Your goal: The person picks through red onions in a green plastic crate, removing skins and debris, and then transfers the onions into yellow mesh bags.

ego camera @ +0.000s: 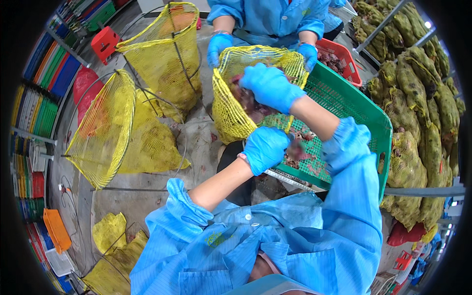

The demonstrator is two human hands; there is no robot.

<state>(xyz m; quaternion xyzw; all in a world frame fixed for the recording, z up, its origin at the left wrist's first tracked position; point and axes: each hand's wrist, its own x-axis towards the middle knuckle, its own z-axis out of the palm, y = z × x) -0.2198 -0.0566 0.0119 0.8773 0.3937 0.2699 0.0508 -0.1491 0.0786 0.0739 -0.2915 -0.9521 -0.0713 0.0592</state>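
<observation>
A yellow mesh bag (230, 123) is held up with its mouth wide, and reddish-purple produce, apparently bulbs, (245, 101) shows inside. My right hand (273, 88), in a blue glove, reaches into the mouth over the produce; its fingertips are hidden. At the bag's near rim, my gloved left hand (266, 149) is curled closed around the mesh. A blurred reddish piece (297, 149) is just right of that hand, above a green plastic crate (381, 143). Loose skins and small scraps (313, 166) are scattered over the crate's perforated floor.
A co-worker's gloved hands (219, 49) (308, 55) hold the bag's far sides. Yellow mesh bags on wire frames (147, 147) (180, 70) stand left. Behind the green crate is a red crate (352, 72) of produce. Filled mesh sacks (409, 158) are piled right, beside a metal rail (424, 191).
</observation>
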